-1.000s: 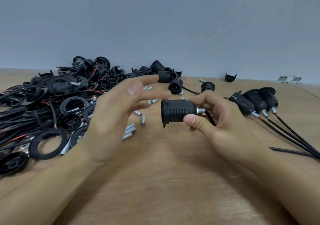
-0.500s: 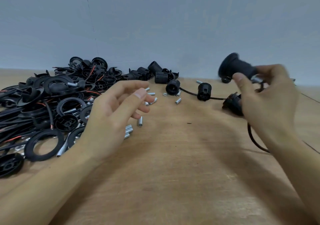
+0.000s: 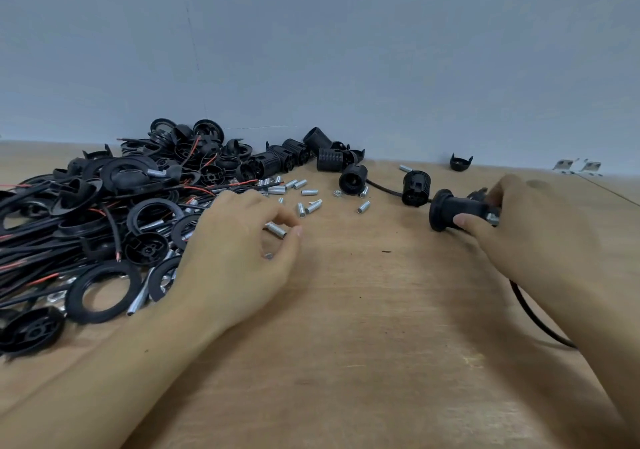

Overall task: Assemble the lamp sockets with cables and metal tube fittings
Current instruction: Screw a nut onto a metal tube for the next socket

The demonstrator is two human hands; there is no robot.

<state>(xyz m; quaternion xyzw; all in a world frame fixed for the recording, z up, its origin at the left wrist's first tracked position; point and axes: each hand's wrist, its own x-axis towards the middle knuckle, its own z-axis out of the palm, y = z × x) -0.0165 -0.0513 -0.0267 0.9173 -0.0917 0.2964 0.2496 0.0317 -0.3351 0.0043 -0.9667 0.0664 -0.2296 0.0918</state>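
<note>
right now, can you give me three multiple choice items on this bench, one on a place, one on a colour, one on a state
1. Where does the big heap of black plastic rings and cables lie on the wooden table?
A. left
B. right
C. near edge

2. What colour are the short loose tube fittings?
A. brass
B. silver
C. black

3. What is the right hand doing?
A. resting flat
B. holding a black ribbed lamp socket with a cable
C. pointing at the wall

Answers:
1 A, the heap fills the table's left side.
2 B, they shine silver against the wood.
3 B, its fingers and thumb close in a grip round the socket, while the left hand curls over one tube fitting.
</note>
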